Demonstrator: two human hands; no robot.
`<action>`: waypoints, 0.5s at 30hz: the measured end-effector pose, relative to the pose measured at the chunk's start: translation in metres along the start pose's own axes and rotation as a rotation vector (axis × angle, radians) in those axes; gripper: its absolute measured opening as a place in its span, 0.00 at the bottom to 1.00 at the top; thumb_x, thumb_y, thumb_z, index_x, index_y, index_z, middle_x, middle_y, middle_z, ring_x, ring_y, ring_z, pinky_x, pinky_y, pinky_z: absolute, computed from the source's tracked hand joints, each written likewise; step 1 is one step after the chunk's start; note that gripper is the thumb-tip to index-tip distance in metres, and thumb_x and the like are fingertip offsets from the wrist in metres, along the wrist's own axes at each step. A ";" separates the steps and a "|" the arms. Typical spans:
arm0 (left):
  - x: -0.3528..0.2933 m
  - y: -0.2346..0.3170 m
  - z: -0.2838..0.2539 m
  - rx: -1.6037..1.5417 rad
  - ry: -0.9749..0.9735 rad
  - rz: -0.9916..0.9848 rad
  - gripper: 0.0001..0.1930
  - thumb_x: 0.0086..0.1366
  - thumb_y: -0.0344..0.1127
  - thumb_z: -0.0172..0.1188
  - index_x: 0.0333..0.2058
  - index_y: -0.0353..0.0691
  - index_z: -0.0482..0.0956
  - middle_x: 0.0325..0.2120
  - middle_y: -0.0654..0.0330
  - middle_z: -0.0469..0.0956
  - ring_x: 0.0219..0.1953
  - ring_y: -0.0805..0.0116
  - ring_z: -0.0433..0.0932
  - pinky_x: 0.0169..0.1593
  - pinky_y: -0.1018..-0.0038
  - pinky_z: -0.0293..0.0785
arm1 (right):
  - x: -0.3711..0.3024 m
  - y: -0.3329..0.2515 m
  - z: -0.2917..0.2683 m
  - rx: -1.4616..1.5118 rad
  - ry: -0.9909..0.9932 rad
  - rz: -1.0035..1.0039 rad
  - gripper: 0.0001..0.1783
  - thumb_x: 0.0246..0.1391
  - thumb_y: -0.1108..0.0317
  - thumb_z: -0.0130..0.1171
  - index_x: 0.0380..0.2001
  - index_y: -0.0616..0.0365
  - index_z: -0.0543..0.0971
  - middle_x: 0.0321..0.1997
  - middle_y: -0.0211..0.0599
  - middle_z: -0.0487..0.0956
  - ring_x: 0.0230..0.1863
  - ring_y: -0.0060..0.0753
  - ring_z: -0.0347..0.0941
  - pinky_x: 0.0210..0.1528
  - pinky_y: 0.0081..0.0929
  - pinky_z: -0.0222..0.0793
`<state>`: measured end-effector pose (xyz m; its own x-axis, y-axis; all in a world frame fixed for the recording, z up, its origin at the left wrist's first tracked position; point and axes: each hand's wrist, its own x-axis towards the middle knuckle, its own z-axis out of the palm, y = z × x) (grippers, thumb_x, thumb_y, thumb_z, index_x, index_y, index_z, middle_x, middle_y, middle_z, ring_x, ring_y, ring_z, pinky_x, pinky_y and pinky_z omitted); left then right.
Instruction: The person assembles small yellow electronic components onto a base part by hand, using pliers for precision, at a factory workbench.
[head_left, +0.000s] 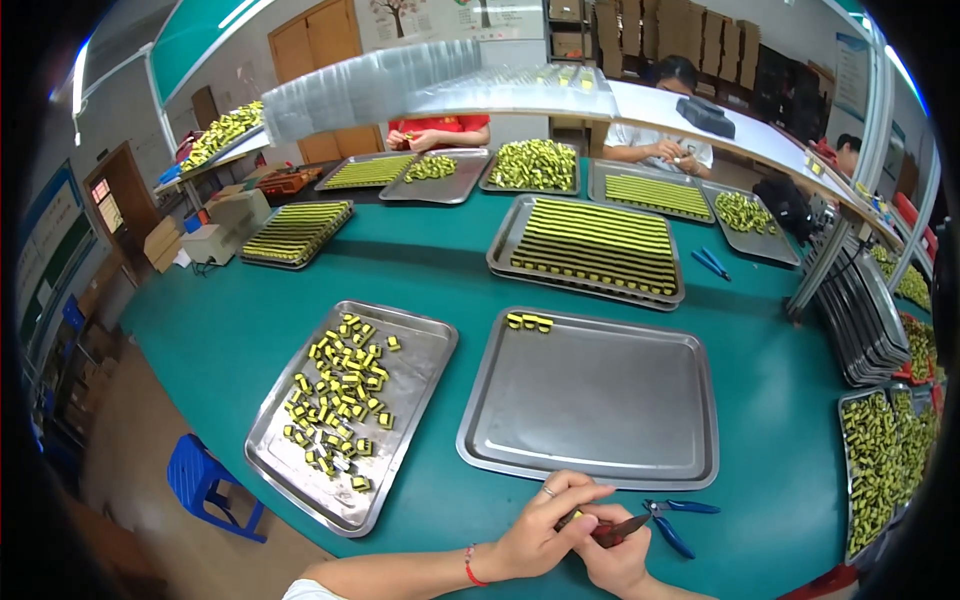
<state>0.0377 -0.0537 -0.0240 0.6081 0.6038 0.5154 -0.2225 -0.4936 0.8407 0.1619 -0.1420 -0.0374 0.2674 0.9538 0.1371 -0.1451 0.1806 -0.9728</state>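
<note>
My left hand (552, 525), with a ring and a red bracelet, has its fingers closed round a small yellow-and-black block, mostly hidden by the fingers. Pressed against it, my right hand (618, 562) grips a dark red pointed tool (622, 530); its exact kind is unclear. Just right of the hands, blue-handled nippers (680, 508) lie on the green table. Ahead of the hands sits a metal tray (590, 400) with a short row of yellow-and-black blocks (529, 321) in its far left corner. To the left, another metal tray (400, 440) holds many loose yellow-and-black blocks (345, 390).
Farther back stand a tray of neatly rowed blocks (595, 245) and more filled trays. Blue pliers (711, 263) lie beside them. Stacked trays (860, 310) and a metal post (825, 265) are at right. A raised shelf (660, 105) spans the table; two people sit beyond it.
</note>
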 end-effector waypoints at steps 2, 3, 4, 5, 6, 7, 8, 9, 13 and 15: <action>-0.002 0.005 0.000 -0.032 0.053 -0.137 0.20 0.73 0.39 0.47 0.55 0.31 0.74 0.43 0.53 0.71 0.42 0.64 0.71 0.50 0.72 0.68 | 0.001 -0.001 0.000 -0.056 0.001 0.007 0.19 0.52 0.78 0.67 0.47 0.67 0.76 0.39 0.40 0.82 0.39 0.25 0.79 0.43 0.23 0.77; -0.003 0.004 0.000 -0.053 0.049 -0.156 0.20 0.73 0.39 0.47 0.55 0.31 0.74 0.43 0.53 0.71 0.42 0.64 0.71 0.50 0.72 0.68 | 0.002 -0.006 0.001 -0.108 -0.014 0.007 0.19 0.52 0.79 0.67 0.47 0.69 0.76 0.40 0.44 0.82 0.40 0.28 0.81 0.44 0.24 0.79; -0.002 0.004 -0.002 -0.036 0.170 -0.161 0.21 0.74 0.42 0.45 0.53 0.30 0.75 0.42 0.54 0.71 0.41 0.65 0.70 0.47 0.73 0.68 | 0.003 -0.006 0.000 -0.144 -0.021 0.000 0.19 0.52 0.79 0.66 0.48 0.69 0.76 0.39 0.43 0.82 0.39 0.27 0.80 0.43 0.24 0.79; 0.000 0.003 -0.005 -0.015 0.292 -0.169 0.22 0.76 0.44 0.43 0.51 0.29 0.75 0.41 0.55 0.71 0.40 0.67 0.70 0.45 0.75 0.68 | 0.002 -0.006 -0.002 -0.152 -0.009 0.023 0.19 0.52 0.79 0.66 0.48 0.69 0.76 0.39 0.43 0.82 0.39 0.27 0.80 0.43 0.24 0.79; 0.006 0.000 -0.013 -0.018 0.363 -0.179 0.23 0.76 0.45 0.40 0.49 0.29 0.75 0.40 0.56 0.71 0.39 0.68 0.70 0.41 0.75 0.68 | 0.003 -0.006 -0.004 -0.064 -0.010 0.021 0.20 0.52 0.80 0.66 0.49 0.69 0.75 0.39 0.43 0.82 0.39 0.26 0.80 0.42 0.23 0.78; 0.012 -0.003 -0.025 -0.018 0.432 -0.186 0.24 0.77 0.46 0.38 0.48 0.28 0.75 0.40 0.56 0.70 0.38 0.69 0.69 0.38 0.75 0.67 | 0.005 -0.006 -0.006 0.024 -0.010 0.011 0.21 0.52 0.81 0.66 0.49 0.68 0.75 0.39 0.42 0.82 0.38 0.26 0.80 0.41 0.23 0.78; 0.015 -0.006 -0.035 0.023 0.386 -0.140 0.25 0.77 0.47 0.37 0.48 0.28 0.75 0.38 0.57 0.69 0.36 0.71 0.68 0.36 0.75 0.66 | 0.007 -0.006 -0.012 0.037 -0.068 0.025 0.19 0.57 0.77 0.62 0.52 0.66 0.73 0.40 0.44 0.82 0.36 0.31 0.80 0.36 0.26 0.76; 0.012 -0.006 -0.034 0.017 0.386 -0.152 0.25 0.77 0.47 0.37 0.48 0.28 0.75 0.38 0.57 0.69 0.36 0.71 0.68 0.36 0.75 0.66 | 0.012 -0.007 -0.013 0.035 -0.063 0.037 0.19 0.57 0.77 0.62 0.52 0.66 0.73 0.40 0.44 0.82 0.36 0.31 0.80 0.36 0.26 0.76; 0.005 0.000 -0.027 -0.141 0.099 -0.202 0.19 0.74 0.42 0.48 0.49 0.31 0.75 0.38 0.57 0.69 0.34 0.71 0.68 0.35 0.75 0.67 | 0.014 -0.006 -0.024 0.510 -0.190 0.288 0.21 0.64 0.65 0.58 0.56 0.65 0.73 0.43 0.47 0.80 0.38 0.34 0.77 0.35 0.25 0.70; 0.009 0.013 -0.020 -0.049 0.016 -0.171 0.20 0.64 0.37 0.64 0.52 0.33 0.76 0.37 0.58 0.69 0.32 0.73 0.68 0.35 0.78 0.67 | 0.013 -0.003 -0.024 0.611 -0.219 0.390 0.24 0.62 0.55 0.60 0.54 0.59 0.74 0.39 0.42 0.77 0.34 0.35 0.76 0.31 0.23 0.66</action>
<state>0.0248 -0.0423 -0.0051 0.6285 0.6861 0.3664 -0.1536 -0.3522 0.9232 0.1890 -0.1356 -0.0367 -0.0978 0.9902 -0.0995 -0.7099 -0.1395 -0.6904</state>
